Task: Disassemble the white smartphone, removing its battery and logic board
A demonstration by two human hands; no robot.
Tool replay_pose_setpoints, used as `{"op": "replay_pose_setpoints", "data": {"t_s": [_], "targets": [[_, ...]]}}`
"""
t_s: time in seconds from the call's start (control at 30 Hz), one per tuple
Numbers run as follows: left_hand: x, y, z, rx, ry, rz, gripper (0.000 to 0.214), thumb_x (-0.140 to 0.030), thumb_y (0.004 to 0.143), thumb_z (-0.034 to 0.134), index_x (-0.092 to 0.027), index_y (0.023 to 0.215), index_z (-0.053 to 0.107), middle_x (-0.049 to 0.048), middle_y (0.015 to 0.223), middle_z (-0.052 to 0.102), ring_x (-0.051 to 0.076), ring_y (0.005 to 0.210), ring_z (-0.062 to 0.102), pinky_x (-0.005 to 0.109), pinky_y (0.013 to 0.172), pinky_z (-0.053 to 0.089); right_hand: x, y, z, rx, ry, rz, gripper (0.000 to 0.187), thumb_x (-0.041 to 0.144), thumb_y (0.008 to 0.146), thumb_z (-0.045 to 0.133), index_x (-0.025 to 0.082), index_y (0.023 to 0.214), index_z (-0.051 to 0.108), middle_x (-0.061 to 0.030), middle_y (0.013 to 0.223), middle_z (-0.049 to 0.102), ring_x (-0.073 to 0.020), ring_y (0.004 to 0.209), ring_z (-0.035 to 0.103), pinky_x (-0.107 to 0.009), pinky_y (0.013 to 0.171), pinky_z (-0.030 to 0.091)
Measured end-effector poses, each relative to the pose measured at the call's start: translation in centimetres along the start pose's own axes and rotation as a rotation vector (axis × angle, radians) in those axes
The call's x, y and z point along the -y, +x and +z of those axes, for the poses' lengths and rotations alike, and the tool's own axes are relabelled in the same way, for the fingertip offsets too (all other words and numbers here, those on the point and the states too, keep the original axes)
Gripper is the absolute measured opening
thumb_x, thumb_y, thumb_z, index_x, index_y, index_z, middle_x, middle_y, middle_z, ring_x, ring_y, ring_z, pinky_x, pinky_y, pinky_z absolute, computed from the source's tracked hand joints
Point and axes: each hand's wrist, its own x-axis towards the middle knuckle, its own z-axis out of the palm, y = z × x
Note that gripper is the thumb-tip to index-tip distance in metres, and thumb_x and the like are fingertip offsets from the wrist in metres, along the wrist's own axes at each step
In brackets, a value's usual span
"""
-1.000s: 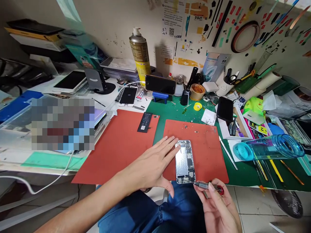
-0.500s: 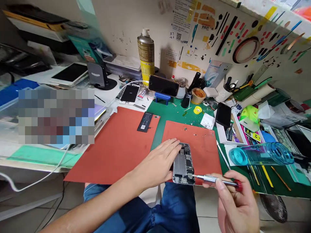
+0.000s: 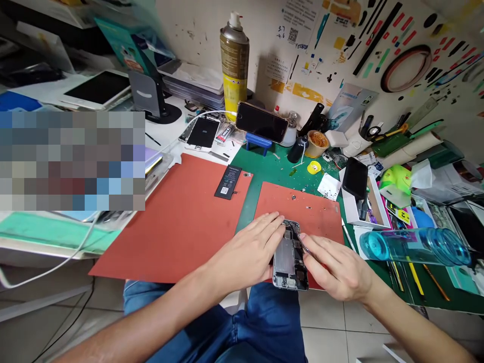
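An opened phone body (image 3: 284, 258) lies at the front edge of the smaller red mat (image 3: 321, 217), its circuit parts showing. My left hand (image 3: 251, 247) grips it along its left side, fingers over the upper left edge and the thumb partly hidden. In my right hand (image 3: 336, 267) is a screwdriver (image 3: 305, 248), mostly covered by the fingers. Its shaft slants up toward the upper right part of the phone body; whether the tip touches a screw is too small to tell. A black phone battery (image 3: 228, 182) rests on the larger red mat (image 3: 181, 222).
Behind the mats, a phone (image 3: 260, 123) leans on a blue stand (image 3: 258, 143), beside a spray can (image 3: 234, 65). To the right are a white box (image 3: 351, 214) of tools, a blue clear bottle (image 3: 412, 246) on its side and several thin tools. A white cable (image 3: 88, 242) crosses the left side.
My right hand has moved left and up with the screwdriver, from the phone's lower right to its upper right part. My left hand still holds the phone body. The view has shifted slightly.
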Motion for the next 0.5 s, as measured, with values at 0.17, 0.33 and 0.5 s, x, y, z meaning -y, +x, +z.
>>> {"op": "replay_pose_setpoints", "data": {"t_s": [0.17,0.33,0.5], "targets": [[0.0,-0.1,-0.1,0.022,0.033,0.006,0.062,-0.029,0.099,0.064,0.0,0.153,0.054,0.0276,0.168,0.049,0.04,0.161,0.042,0.054,0.134,0.038,0.1,1.3,-0.3,0.013,-0.068,-0.057,0.014,0.008,0.102,0.053,0.01,0.108,0.066,-0.0265,0.11,0.08,-0.0305,0.104,0.081,-0.043,0.086,0.071],[0.0,-0.2,0.0,0.014,0.064,0.013,0.061,-0.03,0.1,0.062,0.0,0.153,0.055,0.027,0.167,0.05,0.04,0.161,0.043,0.053,0.134,0.039,0.1,1.8,-0.5,0.042,-0.078,-0.048,0.012,0.011,0.103,0.054,0.011,0.107,0.066,-0.026,0.11,0.081,-0.0293,0.102,0.081,-0.041,0.086,0.071],[-0.1,-0.2,0.2,0.003,0.069,0.021,0.063,-0.029,0.098,0.065,0.001,0.153,0.055,0.0283,0.167,0.049,0.042,0.16,0.043,0.054,0.134,0.037,0.0,1.9,-0.5,0.048,-0.068,-0.051,0.013,0.01,0.102,0.055,0.01,0.107,0.066,-0.027,0.109,0.081,-0.0298,0.101,0.082,-0.041,0.087,0.07]]}}
